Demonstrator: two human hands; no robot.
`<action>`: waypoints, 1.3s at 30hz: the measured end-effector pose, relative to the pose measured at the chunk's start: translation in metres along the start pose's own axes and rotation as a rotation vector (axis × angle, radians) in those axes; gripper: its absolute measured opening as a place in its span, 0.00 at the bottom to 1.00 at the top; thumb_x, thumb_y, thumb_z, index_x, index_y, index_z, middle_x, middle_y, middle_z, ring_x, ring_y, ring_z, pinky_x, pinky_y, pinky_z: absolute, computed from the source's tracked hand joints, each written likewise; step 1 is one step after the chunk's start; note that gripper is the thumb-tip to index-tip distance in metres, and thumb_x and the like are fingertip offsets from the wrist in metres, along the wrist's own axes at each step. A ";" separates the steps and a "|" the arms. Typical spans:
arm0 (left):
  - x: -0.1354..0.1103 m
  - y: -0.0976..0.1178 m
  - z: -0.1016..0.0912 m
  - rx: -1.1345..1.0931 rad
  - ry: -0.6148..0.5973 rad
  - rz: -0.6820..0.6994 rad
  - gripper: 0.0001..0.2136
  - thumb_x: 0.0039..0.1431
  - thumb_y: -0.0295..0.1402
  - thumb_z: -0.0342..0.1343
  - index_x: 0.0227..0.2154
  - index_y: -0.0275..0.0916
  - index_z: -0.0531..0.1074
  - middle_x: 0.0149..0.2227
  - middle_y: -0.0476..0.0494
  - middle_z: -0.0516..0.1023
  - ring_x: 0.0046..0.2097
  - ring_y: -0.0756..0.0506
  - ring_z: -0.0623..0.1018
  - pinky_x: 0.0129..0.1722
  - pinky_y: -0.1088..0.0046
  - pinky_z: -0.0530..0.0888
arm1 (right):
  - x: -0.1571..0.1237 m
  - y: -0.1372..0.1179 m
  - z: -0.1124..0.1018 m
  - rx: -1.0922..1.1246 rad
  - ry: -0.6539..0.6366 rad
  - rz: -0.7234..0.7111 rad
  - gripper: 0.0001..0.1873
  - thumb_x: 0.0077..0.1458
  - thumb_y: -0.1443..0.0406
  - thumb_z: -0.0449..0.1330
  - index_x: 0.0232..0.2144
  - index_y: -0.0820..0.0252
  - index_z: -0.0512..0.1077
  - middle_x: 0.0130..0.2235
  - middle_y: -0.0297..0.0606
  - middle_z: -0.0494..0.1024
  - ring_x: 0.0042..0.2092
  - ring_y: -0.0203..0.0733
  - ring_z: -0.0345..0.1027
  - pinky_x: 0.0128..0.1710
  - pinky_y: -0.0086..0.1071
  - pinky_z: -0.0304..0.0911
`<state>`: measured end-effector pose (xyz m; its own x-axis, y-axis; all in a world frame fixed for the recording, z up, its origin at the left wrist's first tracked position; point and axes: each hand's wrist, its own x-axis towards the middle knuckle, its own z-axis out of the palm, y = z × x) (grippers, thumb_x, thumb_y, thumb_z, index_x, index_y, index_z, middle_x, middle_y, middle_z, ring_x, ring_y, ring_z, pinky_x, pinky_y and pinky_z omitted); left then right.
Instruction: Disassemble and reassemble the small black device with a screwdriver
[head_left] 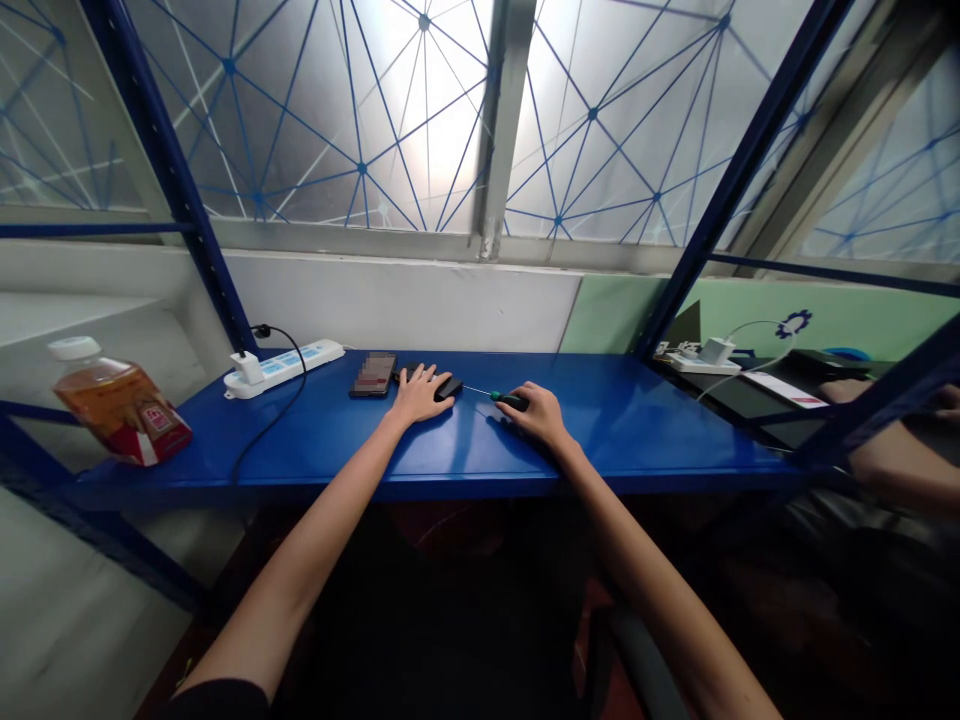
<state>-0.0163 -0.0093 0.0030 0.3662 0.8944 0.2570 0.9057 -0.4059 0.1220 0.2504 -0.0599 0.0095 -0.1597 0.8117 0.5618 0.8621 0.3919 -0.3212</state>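
Observation:
My left hand (418, 396) lies with its fingers spread over a small black object (448, 388) on the blue tabletop (330, 440). The hand covers part of that object, so I cannot tell its kind. To the right, my right hand (538, 412) is closed around the green and black handle of a screwdriver (496, 397). Its thin shaft points left, with the tip close to the black object's right end; whether they touch is too small to tell. A dark flat phone-like device (373, 374), its surface pixelated, lies just left of my left hand.
A white power strip (289, 368) with a plug and black cable lies at the left, near a bottle of amber drink (124, 405). Blue posts (694, 200) frame the table. At the right are another strip (697, 360) and a person's arm (900, 455).

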 end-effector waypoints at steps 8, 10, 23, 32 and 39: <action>-0.003 0.002 -0.002 0.002 -0.003 0.012 0.31 0.62 0.54 0.44 0.66 0.50 0.57 0.70 0.42 0.52 0.70 0.31 0.50 0.64 0.39 0.45 | 0.000 0.001 0.004 0.012 -0.087 0.044 0.12 0.52 0.56 0.62 0.37 0.55 0.72 0.28 0.35 0.76 0.29 0.41 0.68 0.28 0.29 0.52; -0.003 0.002 -0.003 -0.001 -0.008 0.008 0.31 0.62 0.54 0.44 0.66 0.50 0.57 0.70 0.43 0.52 0.70 0.31 0.50 0.65 0.40 0.45 | 0.000 -0.002 0.003 -0.009 -0.105 0.056 0.13 0.52 0.55 0.62 0.38 0.54 0.73 0.26 0.34 0.76 0.28 0.41 0.68 0.28 0.29 0.51; -0.002 0.003 -0.001 0.007 0.002 -0.006 0.32 0.62 0.54 0.44 0.66 0.50 0.57 0.70 0.42 0.52 0.70 0.31 0.50 0.64 0.40 0.46 | 0.001 0.001 0.001 0.032 0.013 0.005 0.16 0.54 0.52 0.60 0.32 0.58 0.76 0.35 0.40 0.77 0.35 0.41 0.70 0.33 0.30 0.57; -0.003 0.001 0.000 -0.003 0.000 0.007 0.32 0.62 0.55 0.43 0.66 0.51 0.56 0.70 0.43 0.52 0.70 0.30 0.49 0.65 0.39 0.44 | 0.000 0.002 0.005 -0.033 -0.077 0.009 0.10 0.50 0.60 0.62 0.37 0.55 0.72 0.34 0.38 0.77 0.33 0.41 0.68 0.30 0.30 0.53; -0.004 0.004 -0.003 0.013 0.014 0.003 0.31 0.62 0.54 0.44 0.66 0.48 0.58 0.69 0.42 0.54 0.69 0.30 0.51 0.65 0.40 0.46 | -0.001 -0.009 0.001 -0.083 -0.126 0.039 0.18 0.60 0.49 0.54 0.37 0.55 0.74 0.26 0.38 0.77 0.29 0.43 0.70 0.28 0.30 0.50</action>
<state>-0.0150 -0.0152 0.0049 0.3657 0.8906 0.2703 0.9075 -0.4057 0.1090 0.2420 -0.0640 0.0110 -0.1799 0.8755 0.4484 0.9048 0.3261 -0.2737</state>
